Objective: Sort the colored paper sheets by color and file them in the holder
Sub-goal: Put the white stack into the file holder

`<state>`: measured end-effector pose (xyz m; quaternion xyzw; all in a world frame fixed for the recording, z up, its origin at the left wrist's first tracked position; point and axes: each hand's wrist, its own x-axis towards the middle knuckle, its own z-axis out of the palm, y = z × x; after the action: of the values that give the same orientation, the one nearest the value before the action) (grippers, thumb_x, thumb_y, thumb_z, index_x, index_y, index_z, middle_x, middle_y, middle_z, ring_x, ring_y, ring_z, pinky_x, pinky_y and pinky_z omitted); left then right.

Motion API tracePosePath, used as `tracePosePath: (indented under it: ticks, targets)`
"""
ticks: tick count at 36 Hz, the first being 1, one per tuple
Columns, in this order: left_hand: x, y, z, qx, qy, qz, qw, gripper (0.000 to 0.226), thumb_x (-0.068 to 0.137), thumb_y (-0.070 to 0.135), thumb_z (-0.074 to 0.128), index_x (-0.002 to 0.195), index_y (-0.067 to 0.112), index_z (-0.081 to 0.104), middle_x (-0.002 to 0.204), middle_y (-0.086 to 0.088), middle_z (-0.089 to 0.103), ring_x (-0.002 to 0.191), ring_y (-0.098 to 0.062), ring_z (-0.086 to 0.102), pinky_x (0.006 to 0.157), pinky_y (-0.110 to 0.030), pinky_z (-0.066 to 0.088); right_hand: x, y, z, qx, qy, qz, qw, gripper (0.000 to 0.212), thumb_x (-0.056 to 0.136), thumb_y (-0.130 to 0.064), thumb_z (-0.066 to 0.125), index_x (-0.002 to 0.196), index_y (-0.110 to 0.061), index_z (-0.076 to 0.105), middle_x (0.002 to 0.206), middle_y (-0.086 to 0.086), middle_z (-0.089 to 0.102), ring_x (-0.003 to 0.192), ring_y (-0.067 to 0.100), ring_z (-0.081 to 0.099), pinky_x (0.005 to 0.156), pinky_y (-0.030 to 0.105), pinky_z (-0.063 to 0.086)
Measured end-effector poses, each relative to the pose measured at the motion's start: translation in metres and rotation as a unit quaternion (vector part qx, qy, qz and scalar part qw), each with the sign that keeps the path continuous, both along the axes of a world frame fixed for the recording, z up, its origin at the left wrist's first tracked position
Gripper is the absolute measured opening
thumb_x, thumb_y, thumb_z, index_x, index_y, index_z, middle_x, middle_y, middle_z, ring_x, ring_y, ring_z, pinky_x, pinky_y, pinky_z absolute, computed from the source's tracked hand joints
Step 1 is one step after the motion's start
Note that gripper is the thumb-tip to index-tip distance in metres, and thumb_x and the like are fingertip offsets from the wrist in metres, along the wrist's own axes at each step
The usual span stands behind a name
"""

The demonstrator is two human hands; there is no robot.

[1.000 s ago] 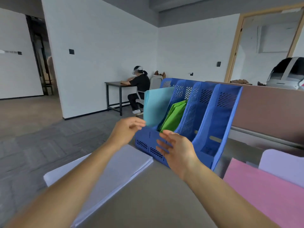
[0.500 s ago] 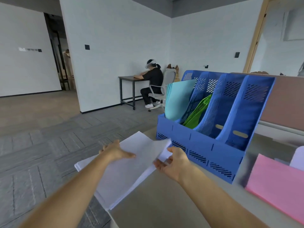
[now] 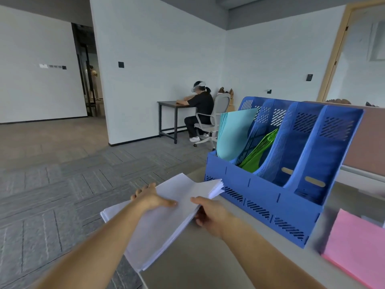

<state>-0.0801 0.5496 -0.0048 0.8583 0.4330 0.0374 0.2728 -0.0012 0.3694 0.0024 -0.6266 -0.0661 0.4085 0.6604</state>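
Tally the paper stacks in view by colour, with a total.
Light blue stack, in the holder's leftmost slot: 1
Green stack, in the next slot: 1
White stack, gripped by left hand and right hand: 1
Pink stack, on the table: 1
Total: 4

The setting is an office. The floor (image 3: 52, 184) is laid with grey carpet tiles and the walls (image 3: 156, 49) are plain white, with a dark switch plate (image 3: 121, 64). At the far wall a person (image 3: 201, 105) sits on a swivel chair (image 3: 220, 107) at a dark-framed desk (image 3: 166, 103). The near surface (image 3: 208, 263) carries a blue file holder (image 3: 260, 197), a stack of white paper (image 3: 162, 222) and pink sheets (image 3: 354, 243). A partition panel (image 3: 373, 142) stands behind the holder.
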Motion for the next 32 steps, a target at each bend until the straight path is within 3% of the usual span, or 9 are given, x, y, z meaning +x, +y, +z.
tracePosePath:
  ticks: [3, 6, 8, 10, 12, 18, 21, 23, 32]
  targets:
    - [-0.001, 0.004, 0.0, -0.061, -0.034, 0.022, 0.997, 0.125, 0.048, 0.071, 0.079, 0.15, 0.024, 0.023, 0.157, -0.006, 0.024, 0.144, -0.031, 0.017, 0.115, -0.045, 0.023, -0.011, 0.013, -0.008, 0.008, -0.036, -0.021, 0.999, 0.021, 0.088, 0.003, 0.056, 0.107, -0.003, 0.06, 0.101, 0.017, 0.067, 0.087, 0.028, 0.066, 0.067, 0.034, 0.058]
    - [-0.002, 0.01, -0.002, -0.155, -0.119, 0.054, 0.979, 0.134, 0.042, 0.07, 0.081, 0.151, 0.02, 0.023, 0.156, -0.007, 0.028, 0.142, -0.029, 0.028, 0.111, -0.044, 0.033, -0.02, 0.013, -0.007, 0.001, -0.014, -0.033, 0.999, 0.026, 0.088, 0.008, 0.044, 0.103, -0.008, 0.057, 0.097, 0.017, 0.064, 0.083, 0.029, 0.062, 0.064, 0.038, 0.057]
    - [-0.008, 0.001, 0.009, -0.196, -0.189, 0.053, 0.961, 0.115, 0.053, 0.054, 0.087, 0.146, 0.011, 0.036, 0.148, -0.01, 0.042, 0.132, -0.028, 0.044, 0.1, -0.039, 0.043, -0.019, 0.005, -0.003, 0.009, -0.041, -0.04, 0.998, 0.024, 0.085, 0.004, 0.044, 0.102, -0.006, 0.059, 0.106, 0.023, 0.064, 0.088, 0.033, 0.062, 0.077, 0.047, 0.058]
    - [-0.012, 0.002, 0.018, -0.196, -0.268, 0.032, 0.943, 0.068, 0.057, 0.041, 0.089, 0.115, 0.013, 0.066, 0.113, -0.006, 0.07, 0.106, -0.026, 0.065, 0.082, -0.035, 0.052, -0.012, -0.008, 0.004, 0.021, -0.095, -0.035, 0.995, 0.023, 0.081, -0.004, 0.05, 0.099, -0.001, 0.063, 0.111, 0.027, 0.065, 0.099, 0.041, 0.064, 0.089, 0.058, 0.052]
    - [-0.021, 0.0, 0.032, -0.197, -0.327, 0.009, 0.924, 0.036, 0.067, 0.041, 0.085, 0.094, 0.022, 0.072, 0.084, 0.007, 0.076, 0.09, -0.023, 0.07, 0.079, -0.033, 0.055, -0.004, -0.024, 0.017, 0.074, -0.129, -0.026, 0.989, 0.025, 0.083, -0.004, 0.055, 0.105, -0.001, 0.067, 0.106, 0.022, 0.07, 0.101, 0.04, 0.067, 0.087, 0.056, 0.054]
    - [-0.027, -0.023, 0.076, -0.334, -0.371, -0.118, 0.858, 0.046, 0.076, 0.036, 0.076, 0.115, 0.014, 0.069, 0.11, -0.008, 0.073, 0.101, -0.025, 0.07, 0.092, -0.041, 0.052, 0.013, -0.061, 0.073, 0.184, -0.201, -0.029, 0.962, 0.028, 0.083, -0.009, 0.063, 0.111, -0.01, 0.067, 0.105, 0.013, 0.073, 0.095, 0.032, 0.07, 0.08, 0.046, 0.058]
    - [-0.016, -0.045, 0.091, -0.347, -0.422, -0.129, 0.827, 0.057, 0.063, 0.031, 0.084, 0.114, 0.009, 0.069, 0.111, -0.01, 0.072, 0.101, -0.024, 0.07, 0.091, -0.038, 0.052, 0.018, -0.073, 0.094, 0.197, -0.254, -0.081, 0.943, 0.021, 0.091, -0.004, 0.059, 0.108, -0.013, 0.067, 0.095, 0.007, 0.075, 0.081, 0.022, 0.072, 0.069, 0.039, 0.06]
    - [-0.009, -0.061, 0.096, -0.342, -0.455, -0.124, 0.813, 0.046, 0.069, 0.026, 0.081, 0.111, 0.01, 0.07, 0.109, -0.008, 0.073, 0.101, -0.023, 0.07, 0.093, -0.039, 0.052, 0.019, -0.081, 0.103, 0.203, -0.273, -0.111, 0.934, 0.02, 0.092, -0.006, 0.06, 0.106, -0.016, 0.068, 0.092, 0.001, 0.076, 0.075, 0.015, 0.072, 0.063, 0.031, 0.058]
    - [0.003, -0.086, 0.08, -0.331, -0.5, -0.15, 0.786, 0.037, 0.081, 0.014, 0.072, 0.117, 0.015, 0.066, 0.113, -0.005, 0.072, 0.103, -0.022, 0.069, 0.082, -0.032, 0.056, 0.024, -0.104, 0.096, 0.192, -0.296, -0.171, 0.92, 0.016, 0.085, -0.031, 0.072, 0.099, -0.024, 0.07, 0.091, -0.005, 0.076, 0.083, 0.018, 0.072, 0.072, 0.036, 0.06]
